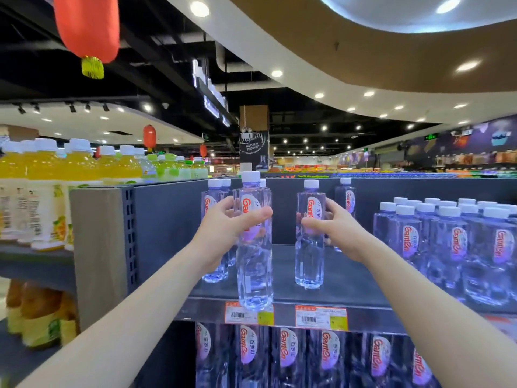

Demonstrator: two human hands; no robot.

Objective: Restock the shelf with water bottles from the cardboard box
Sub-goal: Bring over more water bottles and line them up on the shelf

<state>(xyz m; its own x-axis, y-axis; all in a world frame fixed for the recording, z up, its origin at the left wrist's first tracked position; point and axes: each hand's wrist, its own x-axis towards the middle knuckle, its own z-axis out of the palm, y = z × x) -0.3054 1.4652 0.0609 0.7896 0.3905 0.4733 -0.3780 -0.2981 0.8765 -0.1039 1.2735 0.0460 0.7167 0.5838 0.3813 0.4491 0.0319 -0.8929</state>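
Yellow juice bottles (42,169) crowd the far-left rack. My left hand (223,228) grips a clear water bottle (253,261), fingers (260,213) curled round its red "Ganten" label. Its base hangs in front of the shelf (349,275) edge, hiding part of the left price tag (249,313). Two rear bottles (215,208) stand just behind my hand. My right hand (340,228) wraps a second bottle (310,261) at the label; it stands upright on the shelf. Far right is a packed Ganten block (447,247), too many to count. I count two orange barcode tags. Lower-tier bottles (307,354) are the same brand. The background sign (253,144) reads "Quality natural product".
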